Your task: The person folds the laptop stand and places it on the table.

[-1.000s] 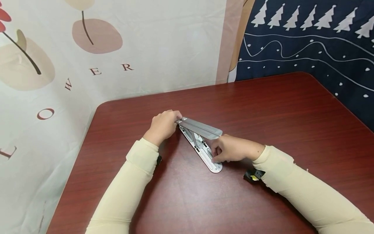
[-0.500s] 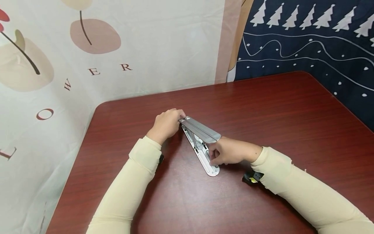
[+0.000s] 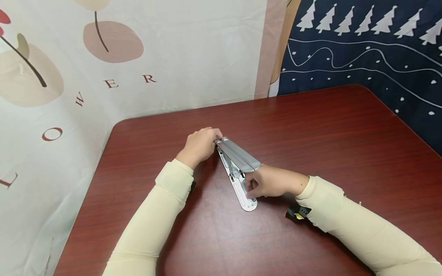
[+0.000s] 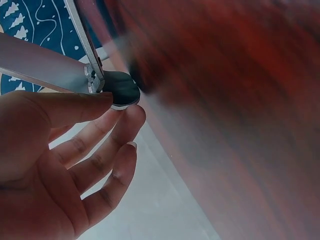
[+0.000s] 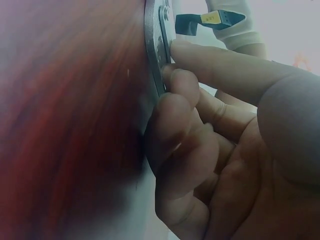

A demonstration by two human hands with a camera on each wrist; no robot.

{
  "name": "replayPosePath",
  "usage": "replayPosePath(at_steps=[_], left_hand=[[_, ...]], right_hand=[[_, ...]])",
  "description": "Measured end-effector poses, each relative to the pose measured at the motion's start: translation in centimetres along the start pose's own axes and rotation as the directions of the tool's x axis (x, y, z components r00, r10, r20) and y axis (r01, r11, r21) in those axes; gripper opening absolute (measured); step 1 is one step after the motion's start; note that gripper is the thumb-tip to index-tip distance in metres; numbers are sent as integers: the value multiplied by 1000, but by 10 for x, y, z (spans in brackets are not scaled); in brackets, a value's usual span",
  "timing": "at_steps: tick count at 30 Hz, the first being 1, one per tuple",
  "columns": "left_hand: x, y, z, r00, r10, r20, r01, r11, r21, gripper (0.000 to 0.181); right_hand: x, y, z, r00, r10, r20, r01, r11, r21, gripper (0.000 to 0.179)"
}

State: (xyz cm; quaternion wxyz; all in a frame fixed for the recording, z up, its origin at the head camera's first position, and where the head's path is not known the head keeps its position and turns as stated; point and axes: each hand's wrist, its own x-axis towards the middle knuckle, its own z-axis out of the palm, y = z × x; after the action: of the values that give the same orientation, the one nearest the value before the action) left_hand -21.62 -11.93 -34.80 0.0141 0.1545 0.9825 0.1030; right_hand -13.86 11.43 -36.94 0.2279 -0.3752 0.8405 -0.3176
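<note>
A silver metal folding stand (image 3: pixel 239 156) is sitting near the middle of a glossy red-brown table (image 3: pixel 321 142), slanting from the far left toward the near right between a person's 2 hands. Its 2 long parts are meeting at the far end and spreading into a narrow V: the upper plate (image 3: pixel 236 153) is tilting over the base (image 3: pixel 240 189), and a thin strut (image 3: pixel 229 165) is running between them. Whether the base is resting fully on the table cannot be told.

The left hand (image 3: pixel 200 145) is pinching the stand's far end; in the left wrist view, the thumb is lying along a dark rounded tip, with fingers touching it from the other side and the remaining fingers bending loosely. The right hand (image 3: pixel 274 180) is reaching beneath the upper plate and pinching the base near its rounded near end, thumb on its face and fingers curling at its edge.

Cream sleeves (image 3: pixel 362 222) are covering the arms, and a black device (image 3: pixel 296 212) is hanging at the right wrist. A white cloth printed with letters (image 3: pixel 207 53) is standing behind the table, beside a navy cloth with white trees (image 3: pixel 355 55).
</note>
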Motion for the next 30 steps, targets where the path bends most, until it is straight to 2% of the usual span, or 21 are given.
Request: replayPosePath(at_steps=[22,30], left_hand=[[3,6,0,1000,1,19,-1,1000,6,39],[-3,1,0,999,-11,34,12,1000,-18,44]], right_hand=[[1,-5,4,1000,-18,14,19,999,-36,15],[3,-2,0,999,1,40,0,999,-32,17]])
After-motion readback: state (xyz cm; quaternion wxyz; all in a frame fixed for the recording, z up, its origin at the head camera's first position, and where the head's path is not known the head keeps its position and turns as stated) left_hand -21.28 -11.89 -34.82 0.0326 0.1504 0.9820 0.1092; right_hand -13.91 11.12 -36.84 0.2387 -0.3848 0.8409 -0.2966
